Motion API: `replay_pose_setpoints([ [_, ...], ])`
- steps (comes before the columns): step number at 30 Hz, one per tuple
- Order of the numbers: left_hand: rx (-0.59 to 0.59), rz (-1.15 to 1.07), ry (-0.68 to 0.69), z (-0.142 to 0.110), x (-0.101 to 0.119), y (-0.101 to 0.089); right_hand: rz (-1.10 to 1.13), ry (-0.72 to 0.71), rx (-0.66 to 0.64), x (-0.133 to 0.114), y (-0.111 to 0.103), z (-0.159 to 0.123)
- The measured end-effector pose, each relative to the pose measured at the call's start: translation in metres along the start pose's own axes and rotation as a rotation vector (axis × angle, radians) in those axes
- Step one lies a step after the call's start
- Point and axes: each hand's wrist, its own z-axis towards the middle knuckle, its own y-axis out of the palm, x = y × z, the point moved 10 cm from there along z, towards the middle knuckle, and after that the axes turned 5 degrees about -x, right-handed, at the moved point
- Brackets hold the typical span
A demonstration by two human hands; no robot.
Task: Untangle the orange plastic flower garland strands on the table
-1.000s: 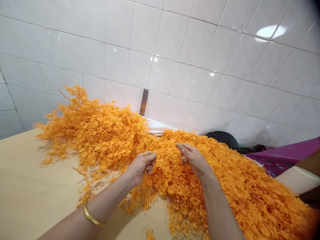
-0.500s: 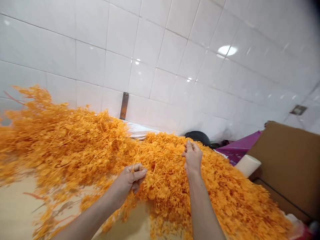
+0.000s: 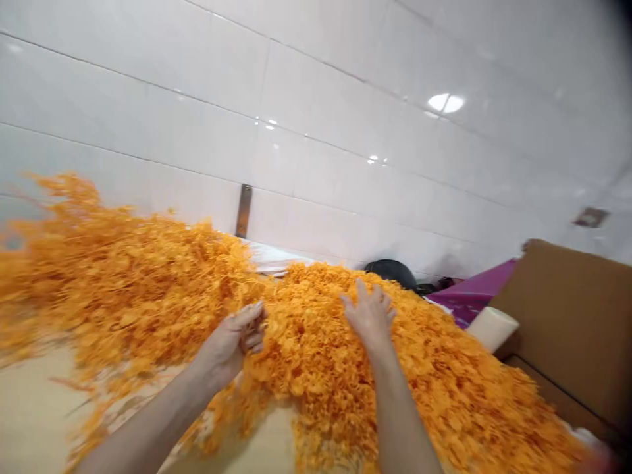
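A big heap of bright orange, small-leaved sprigs [image 3: 320,355] spreads before me; whether they are dried or artificial I cannot tell. My right hand [image 3: 371,315] lies over the middle of the heap, fingers spread, holding nothing that shows. At the gap between the left and middle parts of the heap is my left hand [image 3: 241,332]. Its thumb and fingers are curled together, and what is between them, if anything, is hidden and blurred. More sprigs [image 3: 148,283] pile up to the left, their thin stems lying loosely across one another.
The pale tabletop [image 3: 34,408] shows at the front left. Behind stands a white tiled wall [image 3: 316,99] with a metal strip [image 3: 243,210]. At the right are a brown cardboard box [image 3: 573,329], a cream roll [image 3: 494,328], purple plastic [image 3: 474,293] and a black rounded object [image 3: 392,271].
My right hand has opened from a pinch and spread its fingers over the heap. My left hand has moved left and slightly up, its fingers still closed.
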Motion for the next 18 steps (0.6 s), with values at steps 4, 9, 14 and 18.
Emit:
replay_pose_setpoints([
  [4,0.003,-0.099,-0.019,0.002,0.000,-0.001,0.429,-0.264,-0.020,-0.048,-0.022,-0.014],
  [9,0.032,-0.142,0.019,0.000,0.009,-0.002,1.063,-0.401,-0.673,-0.099,0.011,-0.050],
  [14,0.045,-0.149,0.028,-0.001,0.015,-0.003,1.205,-0.433,-0.818,-0.110,0.011,-0.063],
  [18,0.046,-0.112,0.029,-0.003,0.012,-0.002,1.254,-0.462,-0.717,-0.117,0.009,-0.059],
])
